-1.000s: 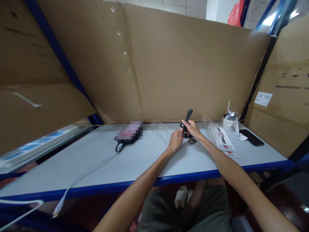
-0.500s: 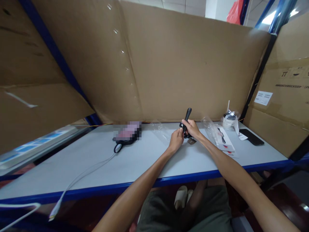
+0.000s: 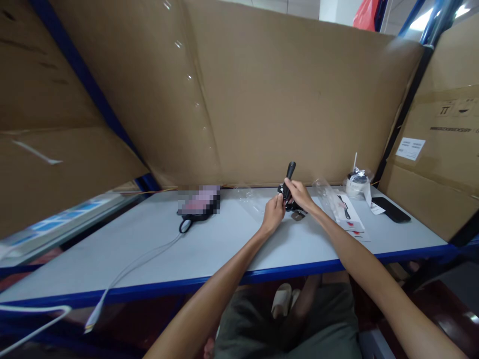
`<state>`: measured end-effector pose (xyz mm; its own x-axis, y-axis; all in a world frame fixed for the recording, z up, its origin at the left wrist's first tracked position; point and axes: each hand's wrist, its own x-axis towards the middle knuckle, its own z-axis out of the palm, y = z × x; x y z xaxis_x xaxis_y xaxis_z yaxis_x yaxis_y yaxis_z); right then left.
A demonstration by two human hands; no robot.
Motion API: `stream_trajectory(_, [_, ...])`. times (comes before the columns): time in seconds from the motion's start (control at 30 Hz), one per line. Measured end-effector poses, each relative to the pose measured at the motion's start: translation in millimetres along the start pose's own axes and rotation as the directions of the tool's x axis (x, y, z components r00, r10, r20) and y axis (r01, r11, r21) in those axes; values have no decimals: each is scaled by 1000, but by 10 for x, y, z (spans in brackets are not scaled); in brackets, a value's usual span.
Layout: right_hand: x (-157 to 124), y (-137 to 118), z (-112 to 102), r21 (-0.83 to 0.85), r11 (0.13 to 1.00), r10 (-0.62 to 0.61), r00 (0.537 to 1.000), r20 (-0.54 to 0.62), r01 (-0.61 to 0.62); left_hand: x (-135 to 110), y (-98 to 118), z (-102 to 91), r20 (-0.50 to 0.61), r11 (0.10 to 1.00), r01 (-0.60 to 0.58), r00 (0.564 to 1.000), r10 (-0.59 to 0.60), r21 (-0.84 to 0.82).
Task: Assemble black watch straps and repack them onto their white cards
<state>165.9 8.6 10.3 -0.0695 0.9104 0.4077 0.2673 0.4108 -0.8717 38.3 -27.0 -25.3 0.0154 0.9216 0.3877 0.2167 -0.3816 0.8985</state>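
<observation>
Over the back part of the table I hold a black tool with a long rounded handle (image 3: 291, 170), tilted with the handle end up. My right hand (image 3: 299, 194) is closed round its middle, just below the handle. Lower down, my left hand (image 3: 274, 213) pinches the tool's bulky lower part with thumb and fingers. Some details of that part are hidden by my fingers. Beneath my hands lie small dark parts (image 3: 298, 216) on the table, too small to name.
The grey table (image 3: 149, 271) has a blue front edge. At right are a printed card (image 3: 348, 214) picturing a black handle, clear plastic, a wrapped white container (image 3: 356, 185) and a black phone (image 3: 391, 209). A blurred-out device (image 3: 198, 207) with a cable lies left. Cardboard walls surround the table.
The view has shifted slightly. My right hand's grip on the tool has changed a little, and the handle points more upright. Both hands stay on it.
</observation>
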Motion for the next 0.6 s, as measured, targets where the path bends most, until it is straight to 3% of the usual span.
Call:
stream_trajectory(0.1, [-38, -71, -81, -215, 960, -218, 961, -170, 180, -8, 52, -42, -144, 977, -57, 986, 88, 206])
stream_trajectory(0.17, [-70, -109, -103, -312, 917, -300, 945, -129, 248, -19, 75, -77, -164, 953, -54, 981, 107, 298])
stream_trajectory(0.27, [-124, -146, -67, -341, 883, -319, 946, 66, 321, -33, 90, -121, -112, 917, -37, 990, 89, 398])
stream_trajectory(0.37, [-173, -159, -7, -370, 849, -337, 926, 171, 377, -34, 86, -140, -68, 892, -26, 996, 64, 450])
stream_trajectory(0.47, [-189, -144, 23, -402, 833, -332, 925, 187, 380, -27, 73, -145, -62, 877, -11, 997, 47, 480])
stream_trajectory(0.6, [-150, -75, 28, -359, 876, -283, 946, 160, 323, -33, 63, -149, -12, 827, -29, 999, 43, 562])
